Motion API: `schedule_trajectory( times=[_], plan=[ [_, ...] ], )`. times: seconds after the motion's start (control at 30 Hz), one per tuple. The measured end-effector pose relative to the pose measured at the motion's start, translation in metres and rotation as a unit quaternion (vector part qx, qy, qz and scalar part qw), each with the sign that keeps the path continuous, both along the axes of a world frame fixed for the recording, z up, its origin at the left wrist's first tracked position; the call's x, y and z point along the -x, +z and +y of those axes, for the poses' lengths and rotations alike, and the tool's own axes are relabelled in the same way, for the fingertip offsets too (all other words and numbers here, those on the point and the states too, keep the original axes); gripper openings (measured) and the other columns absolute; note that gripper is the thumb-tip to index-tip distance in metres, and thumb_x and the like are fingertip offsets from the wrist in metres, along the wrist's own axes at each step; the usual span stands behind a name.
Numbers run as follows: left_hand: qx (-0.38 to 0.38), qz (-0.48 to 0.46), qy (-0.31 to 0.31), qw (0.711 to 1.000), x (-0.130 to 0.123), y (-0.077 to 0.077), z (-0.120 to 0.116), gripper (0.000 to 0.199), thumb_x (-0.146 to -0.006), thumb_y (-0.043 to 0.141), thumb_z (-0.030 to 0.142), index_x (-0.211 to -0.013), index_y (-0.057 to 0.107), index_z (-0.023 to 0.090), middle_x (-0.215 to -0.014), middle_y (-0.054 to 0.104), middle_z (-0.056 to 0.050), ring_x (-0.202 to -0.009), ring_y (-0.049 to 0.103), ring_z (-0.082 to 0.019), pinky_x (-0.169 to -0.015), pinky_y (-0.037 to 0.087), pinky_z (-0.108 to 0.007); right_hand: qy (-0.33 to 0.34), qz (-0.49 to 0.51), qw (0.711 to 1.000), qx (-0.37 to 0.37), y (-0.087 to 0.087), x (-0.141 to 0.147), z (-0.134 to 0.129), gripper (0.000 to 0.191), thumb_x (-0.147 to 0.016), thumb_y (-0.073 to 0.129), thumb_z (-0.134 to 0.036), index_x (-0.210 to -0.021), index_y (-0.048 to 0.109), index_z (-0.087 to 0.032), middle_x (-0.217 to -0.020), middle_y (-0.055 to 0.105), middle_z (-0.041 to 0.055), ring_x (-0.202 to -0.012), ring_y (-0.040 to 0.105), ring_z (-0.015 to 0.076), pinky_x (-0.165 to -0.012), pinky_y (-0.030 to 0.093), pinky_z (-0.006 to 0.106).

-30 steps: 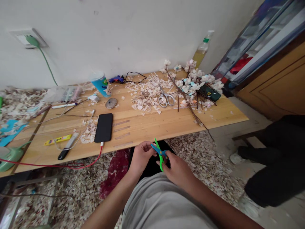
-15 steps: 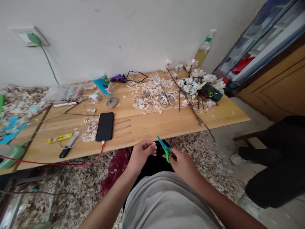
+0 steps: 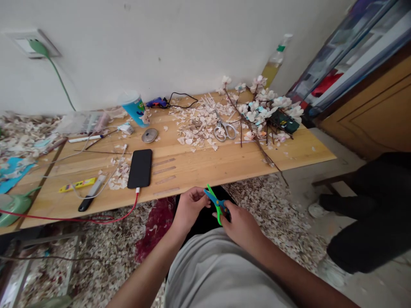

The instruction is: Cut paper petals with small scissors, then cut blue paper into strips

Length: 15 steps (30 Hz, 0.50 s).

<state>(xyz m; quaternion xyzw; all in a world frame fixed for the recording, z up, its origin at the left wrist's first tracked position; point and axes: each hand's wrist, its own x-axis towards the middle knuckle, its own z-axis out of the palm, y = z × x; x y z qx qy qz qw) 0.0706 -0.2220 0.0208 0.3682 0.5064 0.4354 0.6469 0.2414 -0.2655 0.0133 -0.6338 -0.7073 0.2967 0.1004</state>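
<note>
From where I stand, the blue-and-green scissors (image 3: 212,197) are in the seated person's right hand (image 3: 242,221), just off the near edge of the table (image 3: 199,167), tips toward eleven o'clock and blades parted. That hand is curled round the handles, thumb on the green side. The left hand (image 3: 189,210), at nine o'clock from them, has thumb and fingertips drawn into a pinch; I can't tell what, if anything, is in it. The scissors look like light, stiff plastic, easy to steer, though rough twisting might strain them. The handle loops are the place to hold, with the other fingertips clear of the blades.
</note>
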Motion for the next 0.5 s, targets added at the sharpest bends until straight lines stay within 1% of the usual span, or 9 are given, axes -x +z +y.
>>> schedule_trajectory(
  times=[0.13,0.2,0.23,0.3,0.33,0.37,0.43,0.5],
  plan=[
    [0.026,-0.009,-0.009,1.0,0.001,0.001,0.0,0.032,-0.061,0.083,0.036,-0.074,0.067,0.012,-0.064,0.066,-0.001,-0.055,0.058,-0.01,-0.057,0.05,-0.023,-0.014,0.004,1.0,0.01,-0.004,-0.005,0.003,0.011,-0.087,0.056,-0.032,-0.085,0.062,-0.023,-0.074,0.071,0.003,-0.065,0.065,0.0201,-0.054,0.028,0.027],
    [0.037,-0.01,-0.017,0.999,0.002,0.004,0.0,0.033,-0.061,0.083,0.039,-0.075,0.067,0.013,-0.064,0.065,-0.001,-0.056,0.058,-0.011,-0.057,0.051,-0.024,-0.029,0.034,0.999,0.006,-0.012,-0.008,0.005,0.011,-0.087,0.055,-0.029,-0.086,0.063,-0.023,-0.074,0.071,0.0025,-0.063,0.064,0.0185,-0.054,0.031,0.025],
    [0.038,-0.008,-0.022,0.999,0.004,0.006,0.0,0.034,-0.062,0.082,0.04,-0.076,0.067,0.013,-0.064,0.065,-0.001,-0.057,0.058,-0.011,-0.057,0.051,-0.024,-0.033,0.056,0.998,0.0,-0.018,-0.011,0.007,0.011,-0.087,0.054,-0.028,-0.087,0.064,-0.023,-0.074,0.071,0.0023,-0.063,0.063,0.0176,-0.055,0.033,0.024],
    [0.028,0.013,-0.026,0.999,0.012,0.011,0.001,0.034,-0.066,0.079,0.043,-0.078,0.067,0.013,-0.065,0.065,-0.001,-0.058,0.058,-0.012,-0.059,0.051,-0.025,-0.004,0.112,0.994,-0.003,-0.038,-0.016,0.013,0.013,-0.088,0.053,-0.028,-0.09,0.064,-0.021,-0.077,0.07,0.0022,-0.065,0.063,0.0163,-0.058,0.037,0.023],
    [0.017,0.034,-0.022,0.999,0.019,0.014,0.002,0.033,-0.068,0.077,0.044,-0.079,0.068,0.014,-0.066,0.065,-0.001,-0.059,0.058,-0.012,-0.059,0.051,-0.025,0.03,0.138,0.99,0.005,-0.051,-0.019,0.017,0.014,-0.088,0.053,-0.029,-0.091,0.064,-0.02,-0.079,0.07,0.0023,-0.069,0.063,0.0162,-0.061,0.038,0.023],
    [0.001,0.064,-0.01,0.998,0.028,0.017,0.004,0.033,-0.07,0.075,0.045,-0.079,0.068,0.014,-0.067,0.064,-0.001,-0.059,0.058,-0.012,-0.06,0.05,-0.024,0.081,0.161,0.983,0.027,-0.065,-0.021,0.023,0.014,-0.088,0.053,-0.028,-0.092,0.064,-0.02,-0.083,0.07,0.0027,-0.074,0.063,0.0163,-0.064,0.04,0.022],
    [-0.04,0.144,0.032,0.988,0.054,0.021,0.01,0.031,-0.074,0.072,0.046,-0.08,0.067,0.015,-0.068,0.064,-0.001,-0.06,0.057,-0.012,-0.06,0.048,-0.023,0.155,0.169,0.97,0.079,-0.095,-0.022,0.037,0.02,-0.084,0.059,-0.032,-0.098,0.065,-0.019,-0.092,0.07,0.0035,-0.084,0.062,0.0178,-0.073,0.043,0.025],
    [-0.081,0.24,0.084,0.964,0.087,0.024,0.017,0.032,-0.075,0.069,0.047,-0.083,0.068,0.016,-0.071,0.065,-0.001,-0.062,0.057,-0.013,-0.061,0.047,-0.023,0.191,0.167,0.961,0.114,-0.123,-0.017,0.055,0.029,-0.076,0.069,-0.036,-0.099,0.067,-0.019,-0.092,0.071,0.0026,-0.083,0.062,0.0182,-0.074,0.044,0.025]
  ],
)
